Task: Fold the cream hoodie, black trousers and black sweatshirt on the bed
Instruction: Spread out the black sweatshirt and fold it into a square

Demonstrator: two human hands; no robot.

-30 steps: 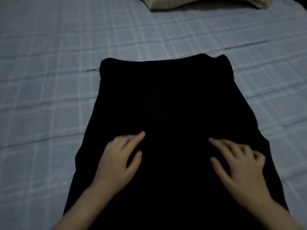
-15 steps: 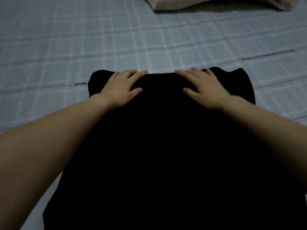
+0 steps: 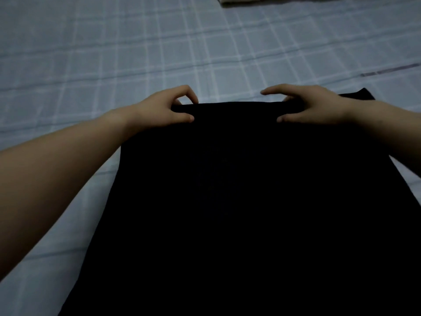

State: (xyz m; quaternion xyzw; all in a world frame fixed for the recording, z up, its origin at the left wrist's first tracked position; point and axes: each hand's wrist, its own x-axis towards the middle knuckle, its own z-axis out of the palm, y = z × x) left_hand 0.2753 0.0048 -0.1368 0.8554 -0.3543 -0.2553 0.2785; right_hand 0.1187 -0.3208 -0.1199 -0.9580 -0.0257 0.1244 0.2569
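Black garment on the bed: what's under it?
Only the checked sheet shows around the black garment. The left hand and right hand pinch its far edge, thumbs on top, fingers curling behind. Anything else beneath is covered.
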